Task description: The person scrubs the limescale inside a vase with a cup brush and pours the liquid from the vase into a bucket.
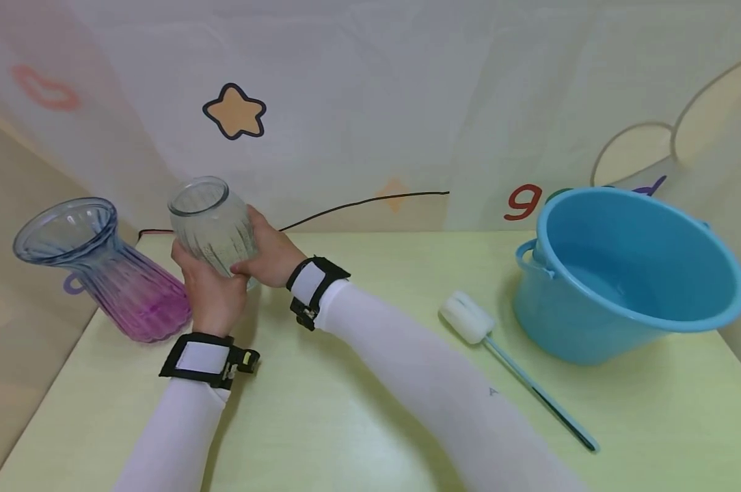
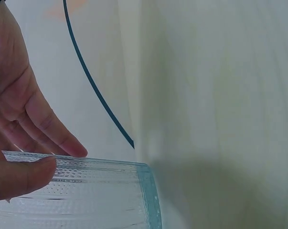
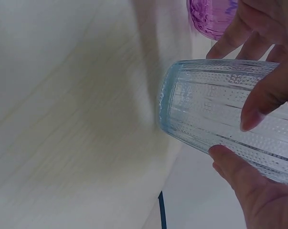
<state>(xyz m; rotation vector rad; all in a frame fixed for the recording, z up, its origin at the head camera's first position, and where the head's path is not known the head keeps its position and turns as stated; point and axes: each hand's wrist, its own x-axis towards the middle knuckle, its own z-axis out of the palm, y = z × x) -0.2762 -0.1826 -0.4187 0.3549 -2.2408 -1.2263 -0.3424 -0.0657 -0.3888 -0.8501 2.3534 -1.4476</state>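
Note:
Both hands hold a clear ribbed glass vase [image 1: 213, 229], upright with its round mouth facing up. My left hand [image 1: 215, 294] grips its near left side, and my right hand [image 1: 277, 251] grips its right side. The thumbs lie on the front of the glass, close together. In the right wrist view, the thick bluish base of the vase [image 3: 196, 100] is close over the tabletop, and fingers show on both sides of the glass. Just left of my left hand stands a flared glass vase [image 1: 143, 294], blue at the rim and pink at the bottom.
A blue bucket [image 1: 592, 342] with side handles stands at the right of the pale table [image 1: 346, 437]. Left of it lies a white sponge brush [image 1: 467, 317] with a long blue handle. A printed backdrop [image 1: 358, 102] hangs behind the table.

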